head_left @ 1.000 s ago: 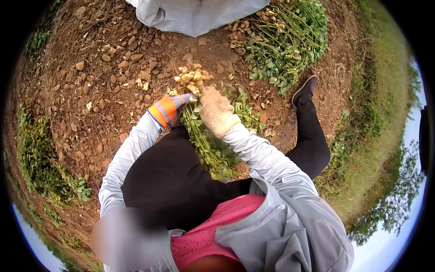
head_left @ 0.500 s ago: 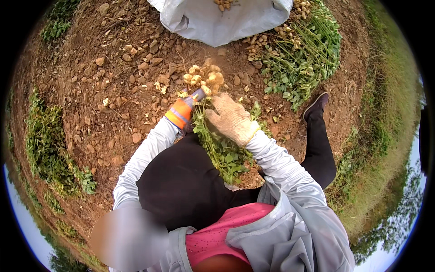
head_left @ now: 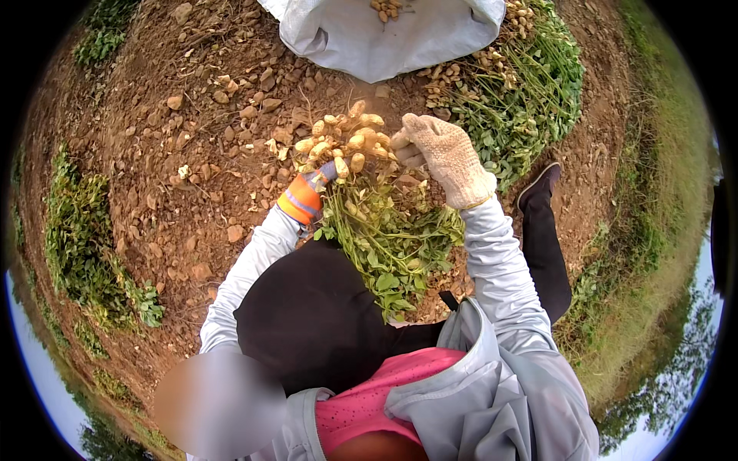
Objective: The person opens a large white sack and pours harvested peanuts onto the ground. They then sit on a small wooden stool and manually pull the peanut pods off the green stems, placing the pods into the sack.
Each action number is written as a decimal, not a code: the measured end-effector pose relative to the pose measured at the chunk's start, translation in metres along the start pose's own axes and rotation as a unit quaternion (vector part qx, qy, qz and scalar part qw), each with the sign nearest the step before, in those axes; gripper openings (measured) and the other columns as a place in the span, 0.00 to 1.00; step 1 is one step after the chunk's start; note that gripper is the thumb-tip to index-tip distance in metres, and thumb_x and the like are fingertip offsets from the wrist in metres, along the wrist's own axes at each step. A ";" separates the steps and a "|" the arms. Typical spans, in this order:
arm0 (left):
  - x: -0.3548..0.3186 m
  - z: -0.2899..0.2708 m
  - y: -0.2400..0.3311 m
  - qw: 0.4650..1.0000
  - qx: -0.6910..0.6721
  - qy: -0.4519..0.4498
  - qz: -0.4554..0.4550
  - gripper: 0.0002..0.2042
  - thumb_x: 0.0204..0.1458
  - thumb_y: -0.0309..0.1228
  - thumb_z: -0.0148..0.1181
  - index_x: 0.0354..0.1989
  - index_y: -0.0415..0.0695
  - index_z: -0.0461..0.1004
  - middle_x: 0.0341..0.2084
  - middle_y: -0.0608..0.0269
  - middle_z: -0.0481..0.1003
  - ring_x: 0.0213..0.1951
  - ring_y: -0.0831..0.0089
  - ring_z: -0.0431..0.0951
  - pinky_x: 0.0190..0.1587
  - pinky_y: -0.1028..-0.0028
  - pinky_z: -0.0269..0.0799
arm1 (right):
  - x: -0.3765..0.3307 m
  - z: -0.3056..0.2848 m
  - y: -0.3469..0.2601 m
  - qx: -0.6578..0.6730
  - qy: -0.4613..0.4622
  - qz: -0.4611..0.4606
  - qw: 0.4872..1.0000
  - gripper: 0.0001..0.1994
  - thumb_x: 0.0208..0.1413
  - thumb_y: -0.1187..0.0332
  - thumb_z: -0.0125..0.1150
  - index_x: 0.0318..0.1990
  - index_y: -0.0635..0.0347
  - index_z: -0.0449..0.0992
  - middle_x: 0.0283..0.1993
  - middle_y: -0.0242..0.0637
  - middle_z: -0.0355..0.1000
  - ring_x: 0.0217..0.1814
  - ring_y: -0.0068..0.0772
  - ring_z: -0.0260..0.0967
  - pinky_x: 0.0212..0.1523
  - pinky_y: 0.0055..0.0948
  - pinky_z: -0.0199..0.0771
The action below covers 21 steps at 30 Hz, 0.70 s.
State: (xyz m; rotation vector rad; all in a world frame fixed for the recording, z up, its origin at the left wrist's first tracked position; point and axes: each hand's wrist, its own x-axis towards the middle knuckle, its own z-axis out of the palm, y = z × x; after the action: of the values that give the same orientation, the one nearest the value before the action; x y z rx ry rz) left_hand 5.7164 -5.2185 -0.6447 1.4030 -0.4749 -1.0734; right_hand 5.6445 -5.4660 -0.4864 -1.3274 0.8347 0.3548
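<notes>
Viewed from my remote station, the right hand [head_left: 442,157], in a cream knit glove, has shifted up and to the right. Half a second ago it lay against the stems close to the other glove; I now find it apart from them, just right of the pods [head_left: 357,142]. Its fingers are partly curled, the thumb side drawn toward the fingertips. Whether they touch a pod or grip anything small, I cannot tell.

The left hand [head_left: 311,188], gloved in orange and grey, remains closed round the stems directly below the pods. In my judgement it alone now bears the bunch. The pods face away from the body, toward the sack; the leaves [head_left: 392,261] trail back beside the bent leg [head_left: 307,307] and are spread wider to the right than before.

Surface: I record bare reddish-brown soil [head_left: 184,223], uneven and strewn with stones. The white sack [head_left: 377,58] stands open ahead, some loose nuts [head_left: 387,11] visible inside. A heap [head_left: 530,115] of uprooted plants lies to its right, near the shoe [head_left: 543,184]; further greenery [head_left: 84,246] lies to the left.

Site: outdoors. Grass [head_left: 615,307] borders the right side, with trees [head_left: 669,369] and sky beyond.
</notes>
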 end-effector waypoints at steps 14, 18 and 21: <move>-0.001 0.031 0.063 0.949 -0.292 -0.023 -0.115 0.20 0.60 0.40 0.45 0.54 0.40 0.67 0.48 0.63 0.71 0.50 0.75 0.70 0.53 0.73 0.65 | 0.070 0.046 0.020 -0.096 0.017 -0.153 0.983 0.20 0.62 0.55 0.45 0.39 0.65 0.74 0.38 0.36 0.74 0.40 0.28 0.69 0.44 0.26 0.66; 0.005 0.033 0.037 0.952 -0.280 0.000 -0.125 0.20 0.59 0.43 0.47 0.52 0.42 0.67 0.43 0.64 0.72 0.45 0.74 0.72 0.48 0.71 0.70 | 0.087 0.042 0.035 -0.261 0.084 -0.246 0.930 0.19 0.62 0.56 0.43 0.36 0.63 0.74 0.35 0.42 0.73 0.37 0.38 0.70 0.41 0.32 0.68; 0.015 0.030 0.006 0.980 -0.197 0.008 -0.028 0.20 0.57 0.45 0.50 0.49 0.42 0.67 0.38 0.64 0.72 0.41 0.74 0.73 0.45 0.71 0.72 | 0.091 0.043 0.035 -0.306 0.103 -0.250 0.913 0.21 0.62 0.54 0.43 0.35 0.63 0.74 0.32 0.43 0.73 0.35 0.41 0.70 0.40 0.34 0.69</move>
State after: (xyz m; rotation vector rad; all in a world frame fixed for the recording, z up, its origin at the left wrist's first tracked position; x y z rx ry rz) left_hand 5.7009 -5.2483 -0.6384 1.0775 -0.1963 -1.1289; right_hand 5.6962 -5.4371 -0.5755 -2.1361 0.5317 0.0621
